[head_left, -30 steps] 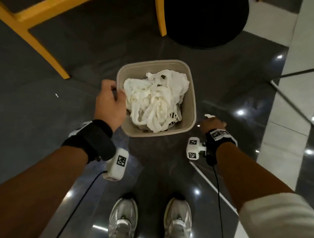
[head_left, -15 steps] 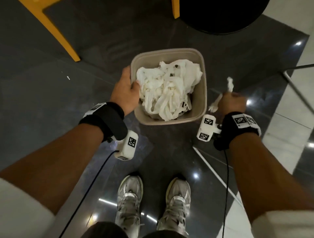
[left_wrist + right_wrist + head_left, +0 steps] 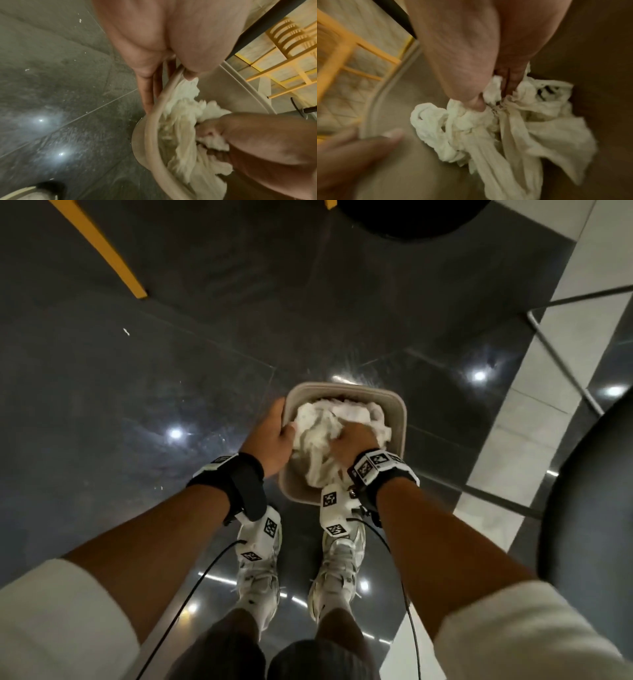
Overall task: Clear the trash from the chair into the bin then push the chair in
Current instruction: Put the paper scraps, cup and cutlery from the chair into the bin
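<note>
A beige bin (image 3: 400, 419) sits just ahead of my shoes, holding crumpled white paper trash (image 3: 313, 429). My left hand (image 3: 285, 424) grips the bin's left rim, thumb inside and fingers outside, as the left wrist view shows at the rim (image 3: 155, 119). My right hand (image 3: 346, 434) is down inside the bin, its thumb and fingers pinching the white trash (image 3: 527, 128). In the right wrist view the right hand (image 3: 494, 97) is buried in the wad, with the bin wall (image 3: 412, 169) around it. Whether the bin rests on the floor is unclear.
Yellow chair legs (image 3: 102, 251) stand at the far left on the dark glossy floor. A black round base (image 3: 411, 217) lies at the far top. A black round seat (image 3: 589, 525) and a thin metal leg (image 3: 561, 364) are at the right. My shoes (image 3: 260, 570) are below the bin.
My right hand lifted a white scrap from the floor beside the bin and went into the bin with it. The bin now lies closer to my feet, and my left hand still holds its rim.
</note>
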A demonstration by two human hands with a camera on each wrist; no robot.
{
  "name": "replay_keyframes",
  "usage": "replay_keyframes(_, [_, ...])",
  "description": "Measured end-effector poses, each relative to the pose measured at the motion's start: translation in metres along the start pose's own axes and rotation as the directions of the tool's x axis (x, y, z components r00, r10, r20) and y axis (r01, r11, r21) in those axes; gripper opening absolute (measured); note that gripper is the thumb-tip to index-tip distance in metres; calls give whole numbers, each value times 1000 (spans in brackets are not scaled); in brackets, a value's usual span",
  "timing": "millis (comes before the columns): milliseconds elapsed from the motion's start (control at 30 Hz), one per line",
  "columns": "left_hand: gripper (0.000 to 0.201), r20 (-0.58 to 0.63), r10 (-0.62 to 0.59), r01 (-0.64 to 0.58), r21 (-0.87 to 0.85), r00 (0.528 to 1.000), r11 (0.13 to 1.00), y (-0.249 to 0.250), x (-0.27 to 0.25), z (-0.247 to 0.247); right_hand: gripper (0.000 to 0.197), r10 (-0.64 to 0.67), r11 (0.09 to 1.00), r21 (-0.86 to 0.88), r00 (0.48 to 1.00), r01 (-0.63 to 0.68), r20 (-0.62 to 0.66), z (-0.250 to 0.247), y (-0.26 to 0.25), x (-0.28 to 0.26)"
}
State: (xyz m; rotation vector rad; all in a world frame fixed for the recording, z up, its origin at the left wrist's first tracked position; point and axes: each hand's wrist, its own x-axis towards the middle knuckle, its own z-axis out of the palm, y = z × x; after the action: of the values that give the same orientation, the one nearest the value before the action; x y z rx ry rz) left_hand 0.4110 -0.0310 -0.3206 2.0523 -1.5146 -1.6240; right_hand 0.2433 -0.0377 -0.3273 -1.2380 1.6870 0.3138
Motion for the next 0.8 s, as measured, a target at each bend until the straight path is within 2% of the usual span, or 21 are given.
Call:
replay_keyframes(67, [41, 62, 17, -16, -20, 998, 1000, -1, -5, 7, 49, 53, 998, 20, 998, -54, 41, 8, 9, -6])
replay_keyframes(133, [37, 80, 2, -1, -13, 997, 1000, -1, -9, 8, 42, 73, 997, 2, 997, -73, 4, 5, 10, -15])
replay_keyframes(233, [43, -2, -69, 69, -32, 998, 997, 13, -17, -3, 51, 69, 998, 20, 993, -67, -99, -20, 5, -49])
replay_keyframes(300, [44, -87, -108, 106, -26, 990, 994, 34, -24, -17, 48, -23, 998, 51, 992, 29, -120, -44, 1, -83])
replay_keyframes(367, [36, -160, -54, 59, 32, 986, 998, 66, -34, -29, 40, -65, 980, 177, 985, 94, -161, -66, -4, -119])
replay_keyframes(433, [29, -175, 44, -27, 98, 984, 995, 110, -47, -34, 32, -80, 936, 323, 977, 142, -196, -91, -6, -152])
replay_keyframes(567, [25, -64, 219, -205, 181, 974, 962, 214, -80, -5, 21, 28, 757, 629, 954, 176, -300, -145, 27, -214])
replay_keyframes(667, [25, 92, 397, -407, 242, 913, 881, 290, -97, 42, 17, 118, 656, 715, 902, 243, -416, -188, 74, -248])
replay_keyframes(733, [27, 191, 517, -551, 289, 835, 783, 333, -105, 79, 14, 174, 632, 724, 860, 276, -480, -213, 115, -263])
replay_keyframes(800, [33, 315, 569, -649, 327, 760, 687, 368, -115, 117, 13, 259, 624, 738, 822, 257, -506, -234, 157, -277])
